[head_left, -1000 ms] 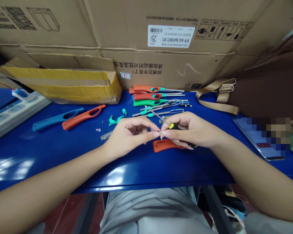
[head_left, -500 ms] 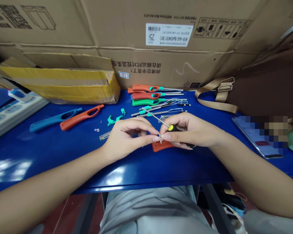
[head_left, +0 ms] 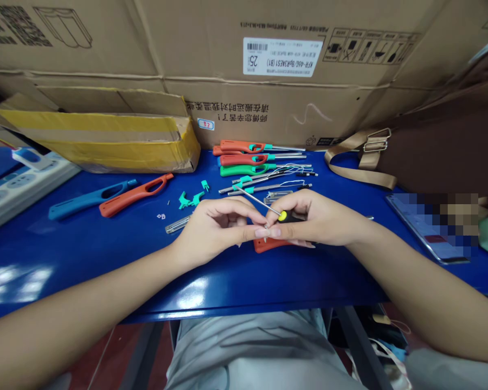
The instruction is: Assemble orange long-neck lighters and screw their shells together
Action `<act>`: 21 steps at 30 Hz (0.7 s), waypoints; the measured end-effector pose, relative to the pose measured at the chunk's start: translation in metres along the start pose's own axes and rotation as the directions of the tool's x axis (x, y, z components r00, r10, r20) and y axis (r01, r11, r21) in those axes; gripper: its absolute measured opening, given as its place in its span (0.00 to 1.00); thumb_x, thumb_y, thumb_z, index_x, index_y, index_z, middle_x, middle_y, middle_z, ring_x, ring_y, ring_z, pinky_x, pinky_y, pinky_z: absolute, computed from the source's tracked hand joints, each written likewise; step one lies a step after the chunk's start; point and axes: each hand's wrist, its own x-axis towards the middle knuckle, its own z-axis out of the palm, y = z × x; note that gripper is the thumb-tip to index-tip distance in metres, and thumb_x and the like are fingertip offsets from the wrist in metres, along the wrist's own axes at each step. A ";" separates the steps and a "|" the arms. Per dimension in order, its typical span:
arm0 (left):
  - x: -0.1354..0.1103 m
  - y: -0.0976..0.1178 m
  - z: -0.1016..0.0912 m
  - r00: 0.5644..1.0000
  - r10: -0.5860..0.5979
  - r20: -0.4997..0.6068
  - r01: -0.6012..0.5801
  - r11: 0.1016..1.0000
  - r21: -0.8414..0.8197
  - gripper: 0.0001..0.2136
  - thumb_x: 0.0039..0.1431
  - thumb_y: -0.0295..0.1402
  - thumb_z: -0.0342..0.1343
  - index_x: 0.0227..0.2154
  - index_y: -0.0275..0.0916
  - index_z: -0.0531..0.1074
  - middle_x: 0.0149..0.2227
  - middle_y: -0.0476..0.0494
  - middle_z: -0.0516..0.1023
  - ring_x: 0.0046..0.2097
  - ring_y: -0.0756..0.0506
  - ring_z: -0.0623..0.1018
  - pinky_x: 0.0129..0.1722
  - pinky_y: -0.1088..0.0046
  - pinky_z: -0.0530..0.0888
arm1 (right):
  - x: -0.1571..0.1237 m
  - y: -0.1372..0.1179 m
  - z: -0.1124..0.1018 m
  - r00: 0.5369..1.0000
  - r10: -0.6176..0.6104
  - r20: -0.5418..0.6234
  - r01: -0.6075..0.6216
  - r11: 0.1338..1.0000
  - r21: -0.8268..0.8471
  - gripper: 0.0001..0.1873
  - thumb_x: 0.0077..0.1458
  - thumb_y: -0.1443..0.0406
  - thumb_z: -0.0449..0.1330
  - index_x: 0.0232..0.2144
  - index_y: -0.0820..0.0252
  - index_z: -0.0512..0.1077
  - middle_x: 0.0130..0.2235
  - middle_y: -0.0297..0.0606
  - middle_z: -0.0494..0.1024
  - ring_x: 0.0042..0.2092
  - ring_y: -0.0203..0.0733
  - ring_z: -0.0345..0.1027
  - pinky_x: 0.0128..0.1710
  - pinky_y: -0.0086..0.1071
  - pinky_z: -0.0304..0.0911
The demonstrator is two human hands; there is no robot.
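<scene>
My left hand [head_left: 219, 225] and my right hand [head_left: 313, 219] meet fingertip to fingertip at the middle of the table. Both pinch a tiny silvery part [head_left: 265, 232], too small to name. Tucked in my right hand as well is a screwdriver [head_left: 283, 216] with a black and yellow handle, its metal shaft pointing up and left. Beneath my fingers lies an orange lighter casing [head_left: 268, 245], partly hidden by my right hand. A clear lighter fuel tank [head_left: 177, 224] pokes out beside my left hand. Turquoise plastic pieces [head_left: 184, 200] lie just beyond it.
Assembled long-nosed lighters [head_left: 244, 146] and metal lighter tubes with wires [head_left: 260, 187] lie at the back. A blue casing [head_left: 89, 201] and an orange casing [head_left: 134, 196] rest to the left, near a power strip [head_left: 20, 189]. A taped carton [head_left: 117, 143] stands behind; a phone [head_left: 423, 230] lies right.
Both hands stay almost in place, with slight finger shifts around the tiny part. The screwdriver has tipped a little within my right hand.
</scene>
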 end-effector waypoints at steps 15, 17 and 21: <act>0.000 -0.003 -0.003 0.988 -0.155 0.002 0.154 0.981 -0.115 0.08 0.54 0.34 0.71 0.31 0.36 0.80 0.28 0.48 0.81 0.19 0.56 0.72 0.18 0.82 0.69 | -0.001 -0.001 0.003 0.995 0.018 -0.096 -0.023 0.998 -0.050 0.17 0.57 0.53 0.68 0.33 0.62 0.73 0.19 0.24 0.67 0.17 0.26 0.57 0.15 0.21 0.54; 0.000 -0.001 -0.003 0.987 -0.157 -0.025 0.154 0.985 -0.083 0.08 0.55 0.34 0.71 0.31 0.35 0.80 0.27 0.49 0.81 0.18 0.57 0.71 0.17 0.82 0.68 | -0.001 -0.004 0.003 0.993 0.017 -0.116 -0.025 0.997 -0.069 0.15 0.60 0.55 0.65 0.35 0.62 0.73 0.19 0.24 0.67 0.17 0.27 0.56 0.16 0.22 0.54; 0.002 0.000 -0.003 0.985 -0.161 -0.065 0.162 0.987 0.015 0.08 0.54 0.33 0.71 0.31 0.35 0.80 0.28 0.48 0.82 0.18 0.56 0.72 0.19 0.81 0.70 | -0.003 -0.006 -0.001 0.965 0.010 -0.261 -0.031 0.997 -0.076 0.19 0.60 0.64 0.61 0.52 0.56 0.64 0.28 0.25 0.72 0.20 0.27 0.57 0.19 0.23 0.54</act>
